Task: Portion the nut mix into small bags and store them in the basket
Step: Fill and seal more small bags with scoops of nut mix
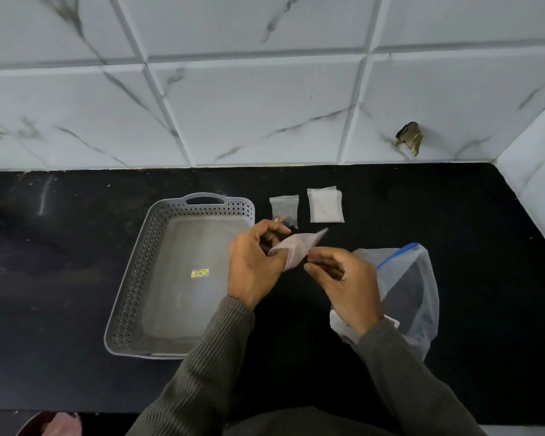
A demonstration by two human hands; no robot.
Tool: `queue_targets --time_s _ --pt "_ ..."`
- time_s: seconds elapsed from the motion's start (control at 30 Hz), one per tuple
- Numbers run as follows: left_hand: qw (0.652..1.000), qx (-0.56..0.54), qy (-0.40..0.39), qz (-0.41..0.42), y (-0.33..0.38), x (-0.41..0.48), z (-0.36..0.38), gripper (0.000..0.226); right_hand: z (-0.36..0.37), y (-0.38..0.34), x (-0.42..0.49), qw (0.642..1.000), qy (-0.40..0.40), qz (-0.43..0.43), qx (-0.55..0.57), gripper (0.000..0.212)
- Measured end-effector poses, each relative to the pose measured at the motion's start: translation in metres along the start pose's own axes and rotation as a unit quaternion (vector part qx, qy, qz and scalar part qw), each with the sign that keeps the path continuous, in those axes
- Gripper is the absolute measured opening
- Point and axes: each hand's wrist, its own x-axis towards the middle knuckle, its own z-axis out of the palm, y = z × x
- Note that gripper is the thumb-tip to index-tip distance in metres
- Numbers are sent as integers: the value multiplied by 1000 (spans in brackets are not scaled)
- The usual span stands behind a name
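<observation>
Both hands hold one small clear bag (299,247) above the black counter, just right of the grey perforated basket (139,278). My left hand (255,265) pinches its left edge and my right hand (343,278) pinches its right side. Behind them lies a small bag with nuts in it (283,210), and a stack of empty small bags (325,204) sits to its right. The large zip bag of nut mix (412,287) stands partly behind my right hand. The basket holds only a yellow sticker.
The black counter (60,262) ends at a white marble-tiled wall (265,105) behind and a side wall at the right. A broken spot in the tile (410,138) shows at the back right. The counter's front edge runs along the bottom.
</observation>
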Motion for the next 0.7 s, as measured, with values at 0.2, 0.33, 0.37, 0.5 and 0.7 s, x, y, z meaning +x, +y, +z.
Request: queue_targets --time_s 0.2,0.33,0.37,0.5,0.7 --pt "997 -24 -57 -54 2 -2 5 32 1 2 -2 987 -19 -117 -105 88" --pt "993 -65 -71 -66 5 -7 12 37 5 5 2 963 -29 -191 -190 86" --pt "991 -87 -69 -71 7 -9 14 36 8 7 2 965 -19 -188 -183 81" --pt "996 -61 -3 -65 11 -11 17 30 9 15 0 973 21 -152 -170 48" --pt "998 13 41 -49 0 -11 14 29 2 -2 -7 996 49 -69 -5 27"
